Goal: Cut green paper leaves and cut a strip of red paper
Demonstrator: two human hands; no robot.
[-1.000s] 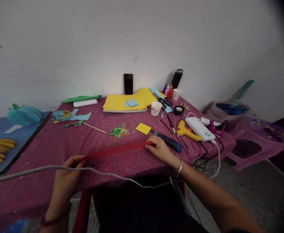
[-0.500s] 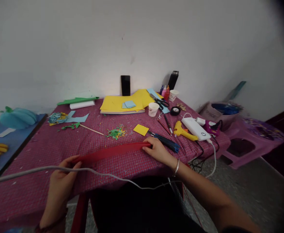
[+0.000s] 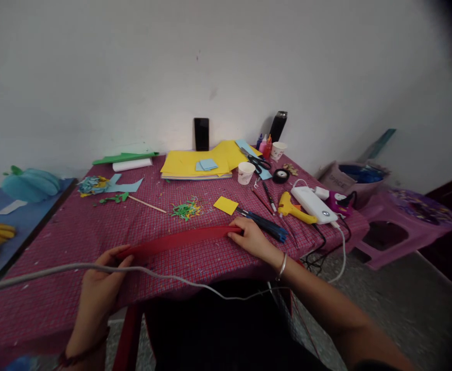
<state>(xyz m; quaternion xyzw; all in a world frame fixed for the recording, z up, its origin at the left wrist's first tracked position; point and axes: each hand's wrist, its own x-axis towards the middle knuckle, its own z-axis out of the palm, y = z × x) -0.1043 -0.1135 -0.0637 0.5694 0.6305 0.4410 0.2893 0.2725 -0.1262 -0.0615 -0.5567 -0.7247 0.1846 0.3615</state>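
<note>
A long red paper strip stretches between my two hands, just over the front of the cloth-covered table. My left hand pinches its left end between thumb and fingers. At the right end, my right hand grips the strip with its fingers closed. Beyond my right hand lie blue-handled scissors and a yellow paper square. Shredded green and yellow paper lies behind the strip. A white cable crosses in front of my left wrist.
A yellow glue gun and white power bank lie at the right. Behind stand a paper cup, stacked yellow paper and a phone. A wooden stick lies left of middle. A pink stool stands beside the table.
The view has shifted very slightly. Both hands keep their hold on the red paper strip, with hardly any movement.
</note>
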